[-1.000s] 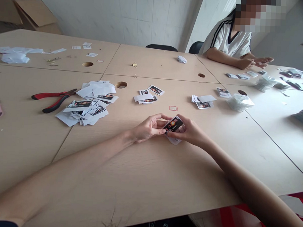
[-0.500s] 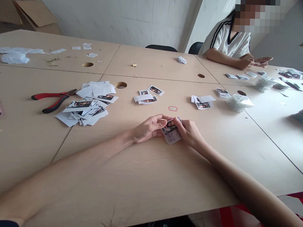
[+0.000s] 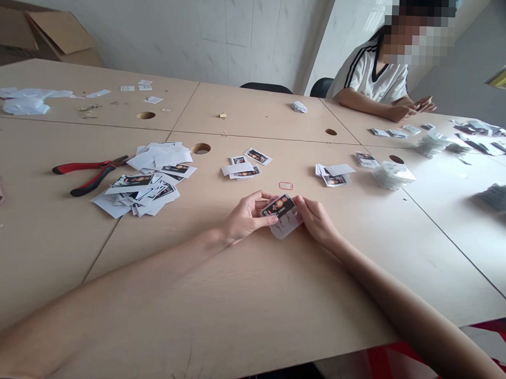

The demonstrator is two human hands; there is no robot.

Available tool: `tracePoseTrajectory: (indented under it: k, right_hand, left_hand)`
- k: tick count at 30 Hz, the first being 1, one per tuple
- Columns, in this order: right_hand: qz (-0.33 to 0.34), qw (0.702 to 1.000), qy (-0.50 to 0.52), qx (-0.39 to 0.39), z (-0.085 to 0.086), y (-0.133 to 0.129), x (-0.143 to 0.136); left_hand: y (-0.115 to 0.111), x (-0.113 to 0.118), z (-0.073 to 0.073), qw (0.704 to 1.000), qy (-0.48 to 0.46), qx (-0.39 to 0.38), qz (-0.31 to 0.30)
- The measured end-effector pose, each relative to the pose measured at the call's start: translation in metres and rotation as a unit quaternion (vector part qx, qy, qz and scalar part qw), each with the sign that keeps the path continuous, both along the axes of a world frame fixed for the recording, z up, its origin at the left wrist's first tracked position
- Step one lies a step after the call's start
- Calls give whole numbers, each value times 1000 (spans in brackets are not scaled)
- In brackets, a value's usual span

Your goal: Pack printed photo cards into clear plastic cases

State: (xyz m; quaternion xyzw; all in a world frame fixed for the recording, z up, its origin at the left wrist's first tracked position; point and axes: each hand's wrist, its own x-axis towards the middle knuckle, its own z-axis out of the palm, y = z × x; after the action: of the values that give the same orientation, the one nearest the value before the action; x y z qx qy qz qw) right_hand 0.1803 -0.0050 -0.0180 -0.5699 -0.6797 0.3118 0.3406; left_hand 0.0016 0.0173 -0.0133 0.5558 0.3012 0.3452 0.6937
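Note:
A small clear plastic packet [image 3: 285,226] with a black printed card [image 3: 280,206] across its upper part is held between my two hands, just above the table. My left hand [image 3: 249,216] grips its left side, thumb on the front and fingers behind. At the right edge, my right hand [image 3: 314,216] pinches the packet between thumb and fingers. What lies inside the clear lower part is too small to make out. Just beyond the packet, a red-outlined label [image 3: 286,185] lies flat. Small piles of printed cards [image 3: 242,168] and folded cards [image 3: 335,174] lie farther off.
Red-handled pliers [image 3: 91,173] lie left, beside a large heap of cards [image 3: 143,188]. Clear packets [image 3: 392,175] are stacked at right. Holes [image 3: 201,148] pierce the wooden table [image 3: 241,299]. A co-worker [image 3: 373,77] sits at the far right. A cardboard box [image 3: 59,33] stands behind.
My left thumb has moved down the packet, and the card's printed front shows more fully. My right thumb has drawn back to the right edge. The view has shifted slightly.

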Motion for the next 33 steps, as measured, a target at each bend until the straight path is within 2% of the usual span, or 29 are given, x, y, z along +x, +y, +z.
tracePoseTrajectory:
  k: [3, 7, 11, 14, 16, 18, 20, 23, 25, 26, 29, 33]
  right_hand:
    - [11, 997, -15, 78, 1, -3, -4]
    - [20, 979, -136, 152, -3, -13, -20]
    - [30, 974, -121, 189, -10, -16, -27]
    - [42, 965, -123, 227, -5, -6, -15]
    - [6, 958, -147, 247, 4, 2, 6]
    - [-84, 946, -152, 273, 12, 9, 38]
    - [-164, 940, -144, 262, 14, 10, 78]
    - [-287, 929, -120, 201, 0, -2, 146]
    - [-394, 882, -156, 206, -13, -13, 185]
    - [-425, 866, -178, 191, -20, -19, 202]
    - [-452, 864, -198, 101, -31, -29, 233]
    - [-467, 872, -142, 30, -27, -35, 239]
  left_hand:
    - [2, 1, -2, 999, -21, -6, 47]
    - [3, 0, 0, 999, -18, -23, 37]
    - [2, -1, 2, 997, -47, -54, 14]
    - [2, 0, 2, 995, -63, -77, 26]
    - [1, -1, 1, 994, -62, -87, 35]
    - [1, -1, 2, 994, -52, -93, 38]
    - [0, -2, 3, 995, -38, -84, 25]
    - [-1, -3, 5, 998, -14, -61, -7]
    - [-1, -4, 6, 998, -7, -52, -18]
    - [-1, -4, 6, 998, -6, -52, -18]
    - [-1, -4, 6, 998, -10, -55, -11]
    - [-1, -4, 6, 998, -9, -61, -8]
